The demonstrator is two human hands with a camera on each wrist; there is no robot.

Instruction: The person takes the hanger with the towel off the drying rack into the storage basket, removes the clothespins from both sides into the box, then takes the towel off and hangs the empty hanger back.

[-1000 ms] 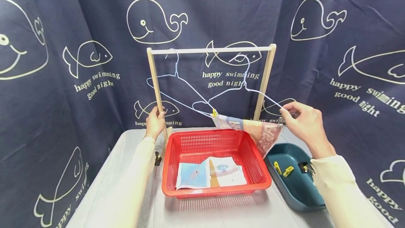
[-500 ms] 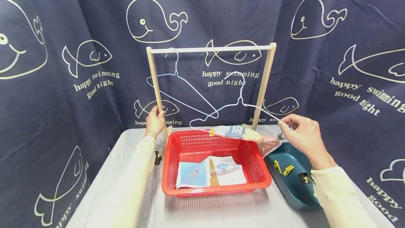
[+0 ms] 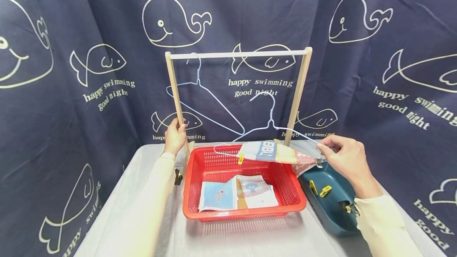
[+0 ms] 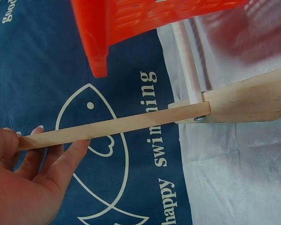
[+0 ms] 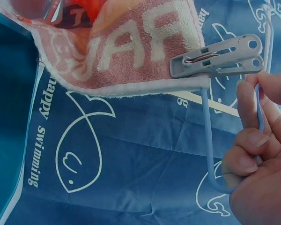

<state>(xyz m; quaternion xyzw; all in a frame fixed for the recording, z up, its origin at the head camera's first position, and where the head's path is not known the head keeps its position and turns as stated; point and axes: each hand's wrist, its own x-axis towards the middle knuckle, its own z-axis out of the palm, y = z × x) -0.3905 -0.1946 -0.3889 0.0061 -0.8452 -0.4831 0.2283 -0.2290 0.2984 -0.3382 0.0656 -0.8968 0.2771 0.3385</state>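
Observation:
My left hand (image 3: 175, 138) holds the left post (image 4: 117, 124) of a wooden drying rack. With curled fingers my right hand (image 3: 344, 160) grips the right end of a pale blue wire hanger (image 3: 273, 111). A small patterned towel (image 3: 265, 152) is clipped to its lower bar. A yellow clothespin (image 3: 240, 158) sits at the towel's left corner, a grey clothespin (image 5: 225, 49) at the right one, near my fingertips. This hanger's hook is below the rack's rail (image 3: 235, 55), apart from it. Another blue hanger (image 3: 198, 70) hangs on the rail's left part.
A red basket (image 3: 246, 214) stands in front of the rack with folded cloths (image 3: 218, 196) inside. Right of it, a teal tray (image 3: 328, 225) holds yellow clothespins (image 3: 325, 191) and a dark clip. Another black clip (image 3: 178, 177) lies on the table left of the basket.
My right hand has lowered the hanger with the towel, so its hook has dropped from near the rail to well below it. The left hand stays on the post.

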